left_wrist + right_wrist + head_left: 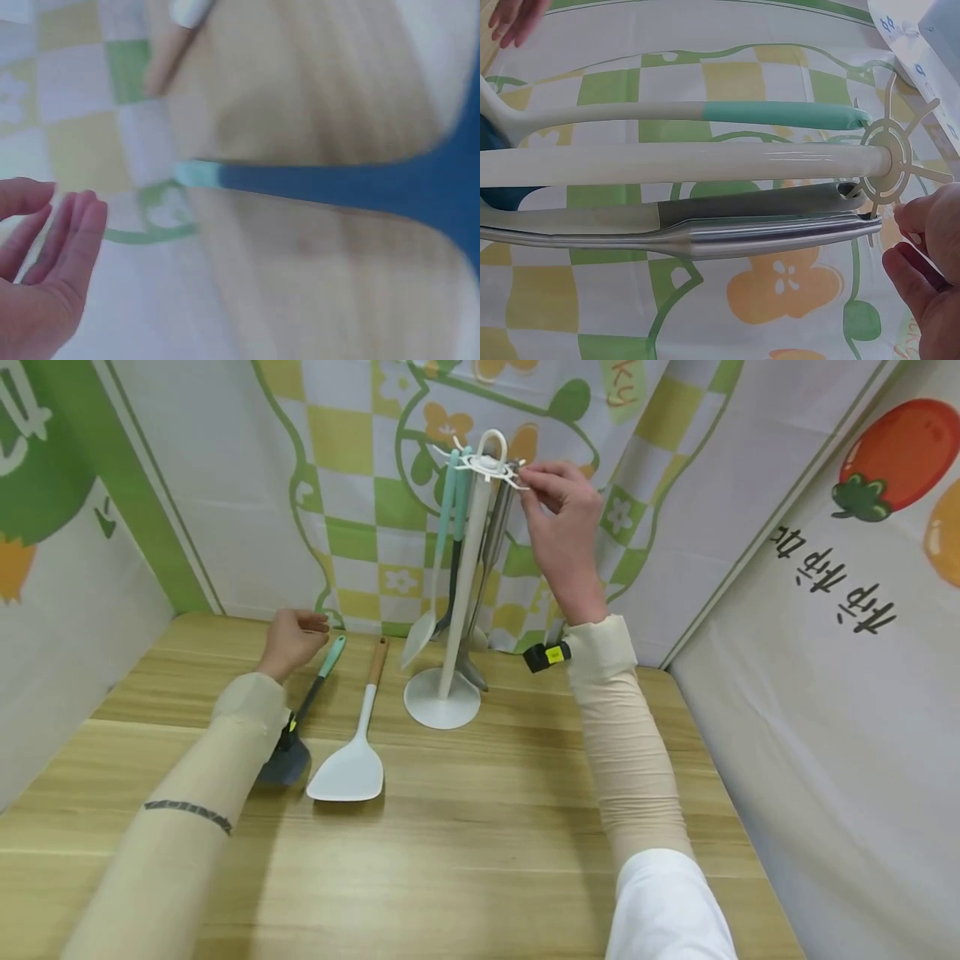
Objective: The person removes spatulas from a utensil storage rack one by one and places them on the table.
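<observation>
- Your right hand (562,518) has its fingertips up at the top of the rack (466,581); tbh can't tell if they're pinching a hook.
- I'd touch it lightly up there: the steel tool (780,236) and grey-handled tool (757,206) hang just beside those fingers and could swing or clink.
- Keep the pole upright too, a sideways tug might tip it.
- Your left hand (292,639) is relaxed, holding nothing. The dark turner (283,766) has its mint handle end just right of your fingertips, so imo take that end; the white turner (348,772) lies further right.
</observation>
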The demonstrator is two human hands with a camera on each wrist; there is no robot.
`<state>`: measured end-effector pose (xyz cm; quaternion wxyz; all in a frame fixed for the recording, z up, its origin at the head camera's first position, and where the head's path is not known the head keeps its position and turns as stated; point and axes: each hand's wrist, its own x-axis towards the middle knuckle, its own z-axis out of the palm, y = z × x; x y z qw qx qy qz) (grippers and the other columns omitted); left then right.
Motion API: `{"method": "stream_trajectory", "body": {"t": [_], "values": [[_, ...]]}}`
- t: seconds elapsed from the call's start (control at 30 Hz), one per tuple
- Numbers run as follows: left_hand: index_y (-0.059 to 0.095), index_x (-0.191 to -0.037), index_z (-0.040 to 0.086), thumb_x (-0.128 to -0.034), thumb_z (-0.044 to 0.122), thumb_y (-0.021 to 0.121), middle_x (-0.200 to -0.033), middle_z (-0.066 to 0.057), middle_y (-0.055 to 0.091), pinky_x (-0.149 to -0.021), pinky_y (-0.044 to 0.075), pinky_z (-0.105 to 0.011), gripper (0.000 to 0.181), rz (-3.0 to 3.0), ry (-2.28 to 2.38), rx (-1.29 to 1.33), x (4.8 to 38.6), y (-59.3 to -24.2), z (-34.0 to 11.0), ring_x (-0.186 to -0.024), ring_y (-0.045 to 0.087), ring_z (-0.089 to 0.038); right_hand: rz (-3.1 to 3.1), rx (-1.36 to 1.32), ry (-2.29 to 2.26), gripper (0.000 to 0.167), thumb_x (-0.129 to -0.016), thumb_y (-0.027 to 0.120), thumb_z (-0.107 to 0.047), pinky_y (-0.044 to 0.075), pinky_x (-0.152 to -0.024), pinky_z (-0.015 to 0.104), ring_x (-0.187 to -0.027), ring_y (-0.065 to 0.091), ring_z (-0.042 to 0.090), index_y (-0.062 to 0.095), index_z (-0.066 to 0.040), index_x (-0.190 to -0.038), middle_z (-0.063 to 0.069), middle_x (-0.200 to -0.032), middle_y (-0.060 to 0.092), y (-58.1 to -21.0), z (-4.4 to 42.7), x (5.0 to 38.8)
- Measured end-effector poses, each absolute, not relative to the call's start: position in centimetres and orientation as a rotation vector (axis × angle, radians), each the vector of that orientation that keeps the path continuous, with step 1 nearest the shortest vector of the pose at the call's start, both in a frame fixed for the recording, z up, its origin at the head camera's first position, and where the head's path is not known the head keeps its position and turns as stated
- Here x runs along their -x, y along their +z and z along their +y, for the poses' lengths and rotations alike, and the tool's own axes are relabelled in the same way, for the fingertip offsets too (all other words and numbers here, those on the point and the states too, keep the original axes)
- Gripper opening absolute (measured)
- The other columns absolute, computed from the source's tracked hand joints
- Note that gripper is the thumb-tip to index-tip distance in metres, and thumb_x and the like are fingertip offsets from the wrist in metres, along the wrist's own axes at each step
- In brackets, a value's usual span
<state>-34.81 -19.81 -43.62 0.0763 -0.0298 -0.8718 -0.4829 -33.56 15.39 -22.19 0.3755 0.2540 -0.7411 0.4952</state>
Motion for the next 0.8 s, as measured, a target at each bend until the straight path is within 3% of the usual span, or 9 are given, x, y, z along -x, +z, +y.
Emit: {"method": "stream_trajectory", "body": {"t": [0.1,0.27,0.37,0.6,0.8], "values": [[0.062,-0.131,-0.008,-0.0999,0.007,0.057,-0.124,-0.031,0.066,-0.089,0.057,-0.034,0.036,-2.568,-1.434,0.173,34.6,-41.8,-18.6,-0.110,0.066,-0.042,-1.899,-0.632,1.270,0.014,-0.095,0.067,0.002,0.058,-0.095,0.023,-0.097,0.068,0.018,0.076,0.007,-0.105,0.020,-0.110,0.069,-22.1,15.3,33.4],[0.060,-0.137,-0.002,-0.1029,0.017,0.058,-0.127,-0.025,0.067,-0.076,0.056,-0.015,0.039,-2.476,-1.536,0.321,34.3,-38.2,-16.2,-0.095,0.070,-0.012,-1.906,-0.615,1.279,0.015,-0.095,0.064,0.006,0.057,-0.096,0.023,-0.098,0.067,0.021,0.074,0.012,-0.105,0.024,-0.110,0.068,-21.5,14.6,31.9],[0.060,-0.138,-0.002,-0.1029,0.019,0.059,-0.128,-0.023,0.067,-0.080,0.057,-0.014,0.041,-2.359,-1.610,0.404,34.3,-36.0,-14.7,-0.091,0.068,-0.001,-1.910,-0.616,1.287,0.015,-0.095,0.064,0.007,0.057,-0.096,0.023,-0.098,0.067,0.022,0.073,0.014,-0.106,0.025,-0.110,0.068,-21.3,14.4,31.3],[0.064,-0.136,0.005,-0.1010,0.018,0.064,-0.126,-0.016,0.070,-0.095,0.058,-0.025,0.038,-2.188,-1.642,0.519,33.2,-32.2,-11.1,-0.108,0.069,-0.012,-1.887,-0.617,1.299,0.014,-0.095,0.066,0.005,0.057,-0.095,0.022,-0.098,0.068,0.020,0.075,0.009,-0.104,0.022,-0.110,0.069,-22.2,15.0,33.4],[0.058,-0.142,0.004,-0.1012,0.015,0.063,-0.129,-0.020,0.066,-0.100,0.056,-0.030,0.042,-2.132,-1.696,0.579,33.1,-30.8,-8.9,-0.118,0.066,-0.024,-1.879,-0.619,1.301,0.014,-0.095,0.065,0.007,0.058,-0.095,0.023,-0.097,0.068,0.021,0.074,0.012,-0.104,0.024,-0.109,0.068,-21.9,14.7,32.5]]}}
